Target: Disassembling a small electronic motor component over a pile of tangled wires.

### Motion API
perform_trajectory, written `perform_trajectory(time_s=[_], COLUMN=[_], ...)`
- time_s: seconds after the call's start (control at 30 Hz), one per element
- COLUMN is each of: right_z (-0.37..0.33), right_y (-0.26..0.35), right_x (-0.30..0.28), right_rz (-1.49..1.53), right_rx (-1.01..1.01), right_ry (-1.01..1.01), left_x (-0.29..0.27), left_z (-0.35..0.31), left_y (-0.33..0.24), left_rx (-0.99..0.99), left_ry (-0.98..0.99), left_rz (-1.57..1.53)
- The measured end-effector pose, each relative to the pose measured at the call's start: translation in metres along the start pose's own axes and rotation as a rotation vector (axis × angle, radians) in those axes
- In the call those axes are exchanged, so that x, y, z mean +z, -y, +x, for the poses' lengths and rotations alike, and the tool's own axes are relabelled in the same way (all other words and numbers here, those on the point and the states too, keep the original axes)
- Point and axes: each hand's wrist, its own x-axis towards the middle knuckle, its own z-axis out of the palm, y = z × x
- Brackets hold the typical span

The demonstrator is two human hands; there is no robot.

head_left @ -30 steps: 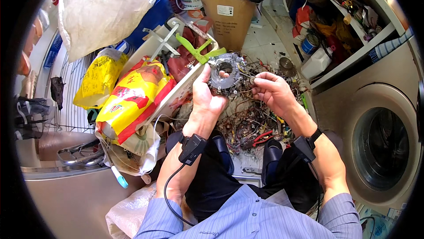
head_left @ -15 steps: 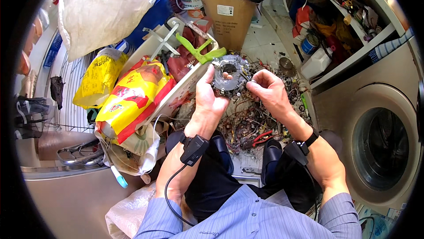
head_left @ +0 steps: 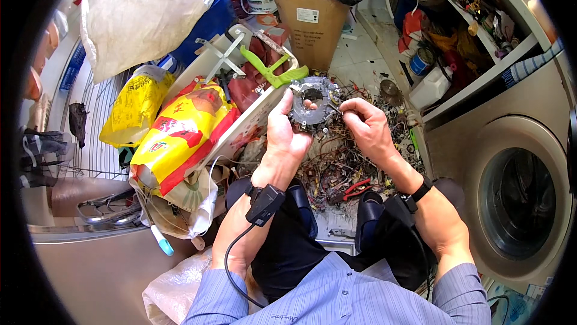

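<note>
My left hand (head_left: 283,136) is closed round the lower left edge of a grey, ring-shaped electrical part (head_left: 317,113). Small metal bits line the rim of this part, and a fingertip shows through its central hole. On its right side, my right hand (head_left: 368,125) pinches with thumb and forefinger close to the rim. Whatever lies between those fingers is too small to make out. Below the hands, a heap of tangled wires and scrap bits (head_left: 336,169) covers the floor. Red-handled pliers (head_left: 357,189) lie on the heap near my right foot.
To the left stands a pale bin (head_left: 231,130) with a green plastic piece (head_left: 273,68) across its corner and a yellow-red bag (head_left: 186,130) against it. A cardboard box (head_left: 309,30) is at the back. On the right are a washing machine (head_left: 475,139) and cluttered shelves (head_left: 481,85).
My right hand has shifted slightly to the right and its fingers have changed their pose beside the rim. My left hand still holds the ring-shaped part, which has tilted a little.
</note>
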Motion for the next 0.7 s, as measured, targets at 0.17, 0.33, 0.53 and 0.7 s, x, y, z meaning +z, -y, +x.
perform_trajectory(time_s=[0.17,0.33,0.53,0.7], right_z=[0.008,0.007,0.005,0.017], right_y=[-0.005,-0.011,-0.011,-0.012], right_x=[-0.005,-0.010,-0.017,-0.051], right_rz=[0.424,0.621,0.723,0.623], right_rx=[0.358,0.374,0.453,0.430], right_ry=[0.123,0.203,0.174,0.159], left_x=[0.001,0.001,0.018,0.001], left_z=[0.001,-0.001,-0.017,0.006], left_y=[-0.001,-0.004,-0.004,-0.007], left_rx=[0.017,0.046,0.022,0.104], left_ry=[0.000,0.013,0.049,-0.004], left_rz=[0.003,0.008,0.003,0.007])
